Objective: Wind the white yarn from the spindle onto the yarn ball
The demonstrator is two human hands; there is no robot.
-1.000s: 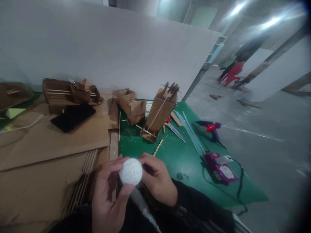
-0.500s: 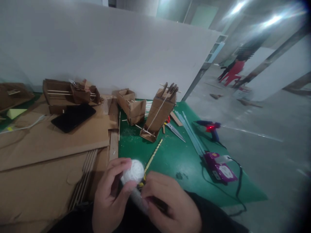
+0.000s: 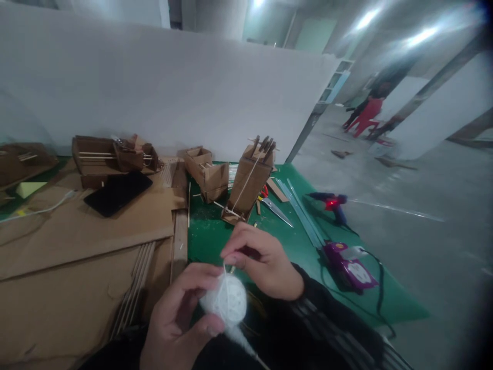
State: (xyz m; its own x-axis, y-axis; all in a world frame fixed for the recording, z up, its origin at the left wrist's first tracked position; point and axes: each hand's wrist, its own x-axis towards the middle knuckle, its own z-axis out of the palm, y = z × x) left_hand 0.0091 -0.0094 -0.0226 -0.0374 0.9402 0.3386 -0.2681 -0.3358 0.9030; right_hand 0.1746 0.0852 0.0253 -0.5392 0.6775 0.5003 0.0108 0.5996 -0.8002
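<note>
The left hand (image 3: 175, 321) is holding the white yarn ball (image 3: 234, 300) low in the view, near the wearer's body, its fingers clamping around the ball's side. The right hand (image 3: 265, 262) is pinching a strand (image 3: 225, 270) above the ball, its thumb and index fingertips pressing together; the strand is running taut down to the ball.

Directly ahead, a tilted cardboard structure (image 3: 248, 187) is standing nearest to the hands. The right hand is overlapping its lower edge in the view; whether they are touching cannot be told. Red-handled scissors (image 3: 276, 211) are lying just to the right of the structure, their blades pointing toward the wearer. Farther right, clear strips (image 3: 302, 213) are lying in a bundle, a glue gun (image 3: 333, 203) is showing a red light, and a purple power strip (image 3: 352, 270) is carrying a plugged-in cord. To the left of the structure, a smaller cardboard box (image 3: 210, 180) is standing. Farther left, a flat black object (image 3: 119, 192) is resting on cardboard sheets (image 3: 57, 308), and an open cardboard tray (image 3: 96, 162) is standing behind it.

The green counter (image 3: 298, 257) is supporting these items. A white partition (image 3: 154, 97) is rising behind it. Beyond, a red chair (image 3: 367, 115) is standing on the grey floor (image 3: 416, 190).
</note>
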